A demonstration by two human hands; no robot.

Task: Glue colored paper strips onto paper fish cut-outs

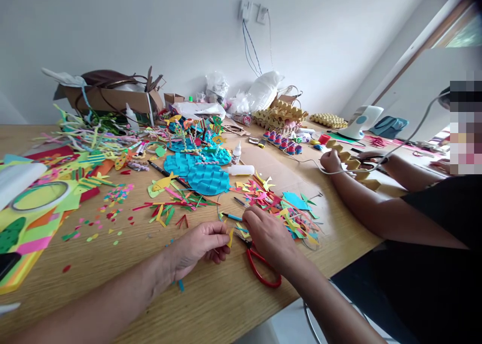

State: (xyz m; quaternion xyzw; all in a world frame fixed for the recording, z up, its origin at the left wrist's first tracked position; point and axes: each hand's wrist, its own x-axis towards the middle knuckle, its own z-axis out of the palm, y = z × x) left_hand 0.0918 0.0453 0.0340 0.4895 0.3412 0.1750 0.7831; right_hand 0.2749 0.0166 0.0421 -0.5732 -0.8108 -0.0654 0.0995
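My left hand (201, 246) is closed, pinching a small yellow paper piece (230, 237) between thumb and fingers. Just right of it, my right hand (269, 236) has its fingers bent down and closed at the end of a blue pen (232, 216), whose tip points left; the fingertips are partly hidden. Red-handled scissors (259, 272) lie beneath and in front of my right hand. Colourful paper scraps (259, 196) are heaped beyond it. A yellow paper fish (161, 182) rests on scraps, left of blue woven paper pieces (208, 179).
At right, a co-worker's hands (330, 161) hold a yellow egg carton strip (344, 155) and scissors. A white cable (309, 162) crosses the table there. Glue bottles (241, 170) stand and lie mid-table. Coloured paper sheets (41, 233) and a tape roll (40, 196) lie left; a cardboard box (109, 99) stands behind.
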